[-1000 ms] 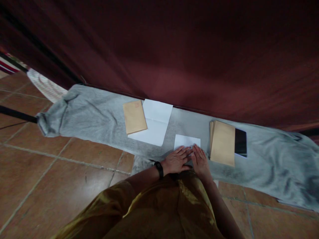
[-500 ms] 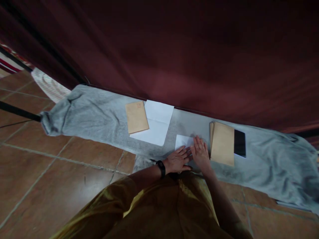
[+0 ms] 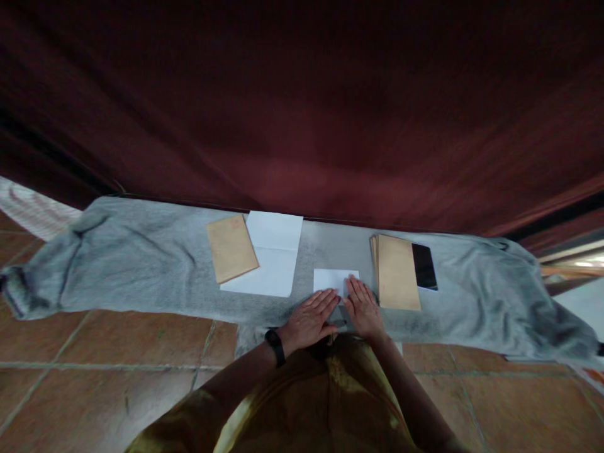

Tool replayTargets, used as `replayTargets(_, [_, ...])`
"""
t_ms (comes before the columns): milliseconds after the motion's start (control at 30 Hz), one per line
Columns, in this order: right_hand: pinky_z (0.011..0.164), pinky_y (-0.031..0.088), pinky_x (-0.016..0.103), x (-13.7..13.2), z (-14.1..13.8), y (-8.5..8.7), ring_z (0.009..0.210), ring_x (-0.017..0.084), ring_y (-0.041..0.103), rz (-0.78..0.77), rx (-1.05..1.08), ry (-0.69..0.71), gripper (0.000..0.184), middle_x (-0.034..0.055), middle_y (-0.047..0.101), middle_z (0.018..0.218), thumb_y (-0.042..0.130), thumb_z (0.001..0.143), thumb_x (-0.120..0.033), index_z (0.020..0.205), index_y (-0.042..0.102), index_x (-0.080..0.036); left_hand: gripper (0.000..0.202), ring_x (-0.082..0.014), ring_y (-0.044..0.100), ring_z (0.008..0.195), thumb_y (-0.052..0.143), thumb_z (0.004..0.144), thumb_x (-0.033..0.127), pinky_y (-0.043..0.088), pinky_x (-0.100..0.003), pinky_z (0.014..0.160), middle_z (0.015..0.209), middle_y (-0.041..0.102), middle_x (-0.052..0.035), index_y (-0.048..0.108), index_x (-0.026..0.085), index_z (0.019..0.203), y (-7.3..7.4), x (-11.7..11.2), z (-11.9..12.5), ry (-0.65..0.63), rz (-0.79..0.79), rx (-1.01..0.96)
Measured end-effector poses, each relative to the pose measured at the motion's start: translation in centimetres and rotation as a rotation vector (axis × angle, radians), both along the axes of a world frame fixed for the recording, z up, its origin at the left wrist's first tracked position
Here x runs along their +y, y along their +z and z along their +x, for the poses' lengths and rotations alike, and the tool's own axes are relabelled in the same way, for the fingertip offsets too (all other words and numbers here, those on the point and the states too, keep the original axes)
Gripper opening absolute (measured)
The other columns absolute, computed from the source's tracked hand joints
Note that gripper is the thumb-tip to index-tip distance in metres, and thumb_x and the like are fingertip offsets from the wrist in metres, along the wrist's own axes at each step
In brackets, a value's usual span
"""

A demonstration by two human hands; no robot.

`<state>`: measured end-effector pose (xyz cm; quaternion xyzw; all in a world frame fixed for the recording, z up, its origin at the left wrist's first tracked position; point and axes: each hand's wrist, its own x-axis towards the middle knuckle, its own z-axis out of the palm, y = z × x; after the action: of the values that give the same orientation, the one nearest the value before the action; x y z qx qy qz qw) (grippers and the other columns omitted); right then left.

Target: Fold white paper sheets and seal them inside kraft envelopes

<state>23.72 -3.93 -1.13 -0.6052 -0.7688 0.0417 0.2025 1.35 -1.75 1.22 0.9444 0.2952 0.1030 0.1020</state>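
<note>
two white papers point(image 3: 328, 279), two brown envelope piles point(image 3: 399, 273), one phone point(image 3: 425, 267), one wristband point(image 3: 275, 346)

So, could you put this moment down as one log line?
left hand: flat, partly over small paper; right hand: likewise; left side: brown envelope partly on large sheet; right side: envelope stack

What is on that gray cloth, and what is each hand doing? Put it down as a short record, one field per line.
Surface: gray cloth
Left hand: the left hand lies flat, fingers on the small white paper
Right hand: the right hand lies flat, fingertips on the same paper
Left side: brown envelope with a red mark, partly over a larger creased white sheet
Right side: fanned stack of brown envelopes, dark-screened phone at its right edge
Worn: black wristband, left wrist
</note>
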Motion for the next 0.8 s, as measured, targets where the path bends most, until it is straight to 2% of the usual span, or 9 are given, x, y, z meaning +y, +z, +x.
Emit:
replayTargets(133, [0.118, 0.039, 0.050, -2.3, 1.0, -0.2, 0.145, 0.026, 0.040, 0.029, 0.002, 0.060, 0.049, 0.0143, 0.046, 0.154, 0.039, 0.104, -0.029, 0.151, 0.042, -0.014, 0.056, -0.0208, 0.034, 0.149, 0.036, 0.105, 0.047, 0.027, -0.038, 0.122, 0.159, 0.041, -0.0106, 0.040, 0.015, 0.151, 0.7, 0.6, -0.4, 0.042, 0.020, 0.053])
replayTargets(267, [0.115, 0.043, 0.052, -3.9, 1.4, -0.4, 0.137, 0.025, 0.049, 0.076, 0.126, 0.069, 0.047, 0.0131, 0.055, 0.146, 0.037, 0.102, -0.020, 0.148, 0.044, -0.018, 0.043, -0.0222, 0.041, 0.145, 0.038, 0.103, 0.025, 0.026, -0.040, 0.122, 0.152, 0.050, -0.0122, 0.052, 0.013, 0.141, 0.8, 1.9, 2.3, 0.013, 0.075, 0.081])
replayTargets(400, [0.114, 0.044, 0.055, -4.0, 1.4, -0.6, 0.134, 0.026, 0.052, 0.082, 0.249, 0.052, 0.046, 0.0122, 0.058, 0.141, 0.038, 0.101, -0.017, 0.146, 0.046, -0.020, 0.044, -0.0195, 0.038, 0.146, 0.036, 0.104, 0.028, 0.023, -0.039, 0.124, 0.155, 0.047, -0.0071, 0.050, 0.017, 0.144, 0.4, 3.5, 5.8, -0.082, 0.074, 0.027])
replayTargets(500, [0.114, 0.044, 0.055, -3.9, 1.4, -0.8, 0.133, 0.025, 0.052, 0.106, 0.291, 0.021, 0.047, 0.0120, 0.059, 0.139, 0.040, 0.099, -0.015, 0.146, 0.046, -0.022, 0.046, -0.0181, 0.034, 0.148, 0.032, 0.106, 0.033, 0.021, -0.039, 0.125, 0.158, 0.043, -0.0048, 0.047, 0.018, 0.147, -0.2, 4.5, 7.3, -0.082, 0.043, 0.009])
replayTargets(667, [0.114, 0.044, 0.053, -4.1, 1.6, -0.9, 0.133, 0.026, 0.052, 0.109, 0.279, 0.026, 0.052, 0.0115, 0.059, 0.140, 0.041, 0.096, -0.012, 0.147, 0.045, -0.021, 0.048, -0.0139, 0.027, 0.151, 0.028, 0.106, 0.031, 0.016, -0.038, 0.126, 0.162, 0.036, 0.0008, 0.041, 0.022, 0.151, -0.8, 5.6, 7.5, -0.069, 0.001, -0.008])
replayTargets(800, [0.114, 0.044, 0.054, -4.2, 1.6, -0.9, 0.133, 0.025, 0.052, 0.112, 0.264, 0.026, 0.055, 0.0103, 0.059, 0.140, 0.040, 0.094, -0.009, 0.147, 0.045, -0.021, 0.049, -0.0140, 0.024, 0.152, 0.027, 0.106, 0.030, 0.015, -0.038, 0.127, 0.163, 0.034, 0.0003, 0.040, 0.021, 0.152, -0.8, 6.0, 7.4, -0.054, -0.015, 0.003])
